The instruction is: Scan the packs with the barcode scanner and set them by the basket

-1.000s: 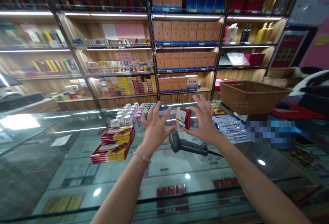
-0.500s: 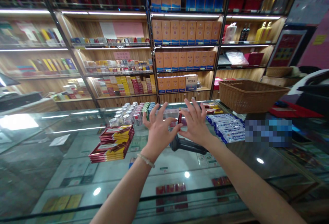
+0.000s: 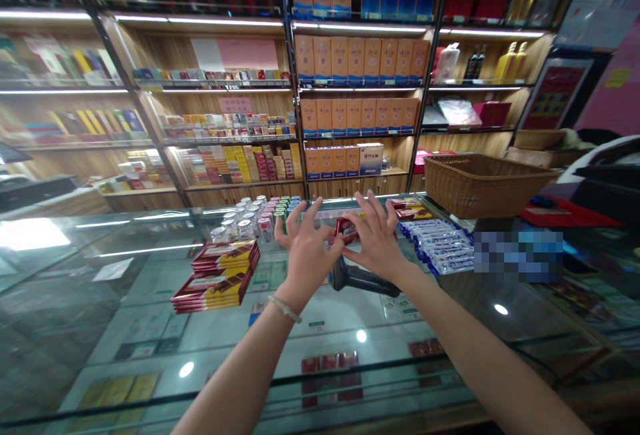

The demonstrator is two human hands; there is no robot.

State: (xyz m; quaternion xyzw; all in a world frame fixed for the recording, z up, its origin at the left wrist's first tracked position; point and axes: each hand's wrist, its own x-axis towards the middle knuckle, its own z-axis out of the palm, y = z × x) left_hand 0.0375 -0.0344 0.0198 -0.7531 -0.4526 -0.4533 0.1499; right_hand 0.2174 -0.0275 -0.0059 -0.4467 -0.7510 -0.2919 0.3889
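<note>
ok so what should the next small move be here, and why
Probably a slight turn of the small red rectangular packet, to bring more of its face into view: the bare right hand pinches one end, the bare left hand is at the other, and together they cover much of it.

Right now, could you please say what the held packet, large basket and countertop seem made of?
Packet: maybe red film or card; mostly hidden, finish unclear. Basket: matte wicker or plastic imitation, visibly woven. Countertop: glossy glass, transparent, reflecting lights.

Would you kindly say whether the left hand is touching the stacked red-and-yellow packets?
Apart: the head view shows glass counter between the left hand and the stacked red-and-yellow packets.
</note>
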